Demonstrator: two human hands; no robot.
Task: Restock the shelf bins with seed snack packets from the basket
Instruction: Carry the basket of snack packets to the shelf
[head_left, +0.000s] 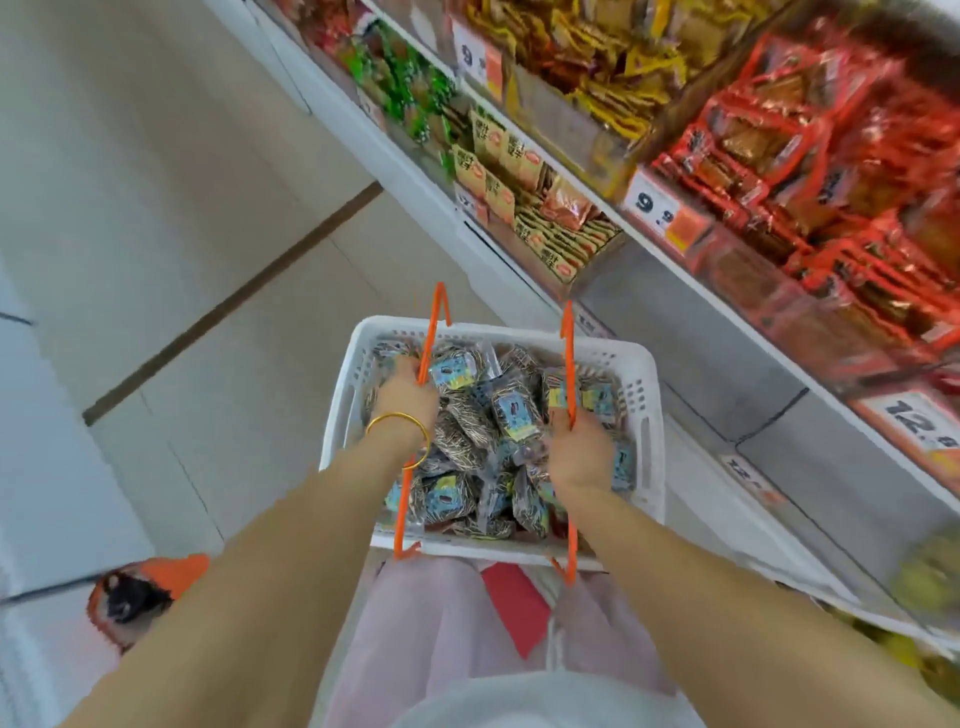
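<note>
a white plastic basket (652, 441) hangs in front of the person, above the pale tiled floor (208, 260), and is heaped with seed packets (511, 410), striped with blue labels. the left hand (405, 397) is over the basket's left side, its fingers (410, 366) curled round the orange left handle (434, 322), which stands up past the far rim. a gold bangle (397, 415) circles that wrist. the right hand (576, 449) is over the right side, its fingers (561, 418) closed round the orange right handle (567, 338). the packets lie loose just beneath both sets of fingers, some partly hidden by the hands; neither hand holds a packet.

to the right and far, a white shelf (675, 270) runs slantwise across the view. its bins hold red packets (779, 156), yellow packets (613, 67) and, lower and to the left, tan packets (519, 171). a price tag (649, 202) sits on the shelf's front edge. the shelf area is blurred, so finer print is unreadable.
</note>
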